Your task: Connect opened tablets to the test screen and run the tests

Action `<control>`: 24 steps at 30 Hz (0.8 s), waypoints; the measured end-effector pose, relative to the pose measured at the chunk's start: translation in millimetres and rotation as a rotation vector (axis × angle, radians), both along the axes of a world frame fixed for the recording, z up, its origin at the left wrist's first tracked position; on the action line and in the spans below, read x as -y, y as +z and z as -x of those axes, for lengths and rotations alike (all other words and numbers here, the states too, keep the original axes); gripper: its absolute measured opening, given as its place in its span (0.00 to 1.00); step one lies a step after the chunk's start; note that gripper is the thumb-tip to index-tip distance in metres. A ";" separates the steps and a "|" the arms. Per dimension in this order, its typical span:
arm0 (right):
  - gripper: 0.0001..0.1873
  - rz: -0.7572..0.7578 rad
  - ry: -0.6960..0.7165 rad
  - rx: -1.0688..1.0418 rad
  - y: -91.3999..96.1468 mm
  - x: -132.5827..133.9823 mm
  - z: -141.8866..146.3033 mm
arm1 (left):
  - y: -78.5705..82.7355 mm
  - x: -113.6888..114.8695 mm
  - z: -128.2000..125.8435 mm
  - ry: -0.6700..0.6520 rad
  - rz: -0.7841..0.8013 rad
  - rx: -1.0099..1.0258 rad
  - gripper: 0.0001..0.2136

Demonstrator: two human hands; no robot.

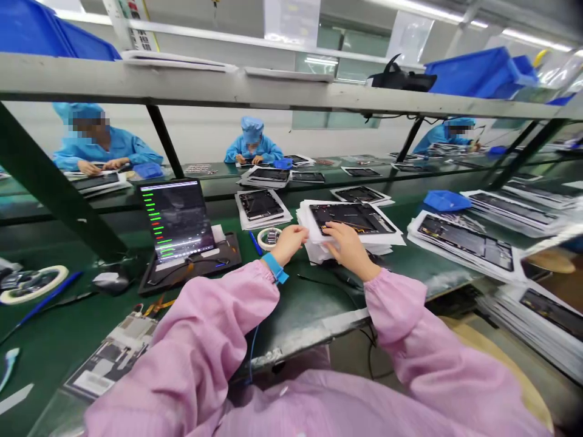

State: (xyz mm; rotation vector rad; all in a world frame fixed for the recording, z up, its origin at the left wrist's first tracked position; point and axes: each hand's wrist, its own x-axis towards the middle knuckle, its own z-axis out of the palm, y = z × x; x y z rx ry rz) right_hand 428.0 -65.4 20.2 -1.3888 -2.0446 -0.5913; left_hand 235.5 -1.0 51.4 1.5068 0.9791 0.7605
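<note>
- I see the black panel (350, 213) on top of a white paper stack (392, 239), set back from the near edge of the surface (285, 321).
- My left hand (293, 241) has its fingertips drawn together at the stack's left side; I can't tell whether they pinch a sheet.
- My right hand (348, 249) spreads its fingers over the panel's near-left corner; any grip is unclear.
- Uneven sheets could slip under a sideways pull, I judge, tipping the panel toward the near edge.
- Pressing fingertips might harm exposed parts.
</note>
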 end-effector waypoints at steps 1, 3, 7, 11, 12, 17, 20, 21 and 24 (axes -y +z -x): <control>0.11 0.001 0.010 0.014 2.2 -2.9 2.4 | 0.3 -4.4 -8.0 0.032 -0.005 -0.004 0.08; 0.09 0.008 0.026 0.003 6.5 -7.2 5.6 | 0.1 -14.6 -21.5 0.073 -0.001 -0.032 0.09; 0.09 0.001 0.037 -0.136 9.9 -2.6 8.8 | -0.2 -33.4 -37.8 0.071 0.009 -0.084 0.13; 0.12 -0.002 0.045 -0.207 1.1 14.9 12.9 | 9.7 -40.0 -48.5 0.058 0.030 -0.030 0.11; 0.12 0.008 0.056 -0.198 -2.3 18.9 14.1 | 14.1 -39.1 -51.9 0.056 0.046 0.002 0.09; 0.14 0.084 0.060 -0.108 -12.7 24.6 18.5 | 36.7 -22.7 -72.8 0.046 0.161 0.215 0.08; 0.19 0.127 -0.003 -0.203 -8.7 15.4 15.7 | 45.7 -11.9 -79.6 0.057 0.189 0.329 0.05; 0.20 0.137 -0.032 -0.287 -5.8 11.4 12.4 | 48.2 -9.2 -78.9 0.059 0.188 0.364 0.06; 0.22 0.125 -0.147 -0.548 6.9 3.5 -6.6 | 55.4 -1.7 -63.5 0.042 0.170 0.457 0.07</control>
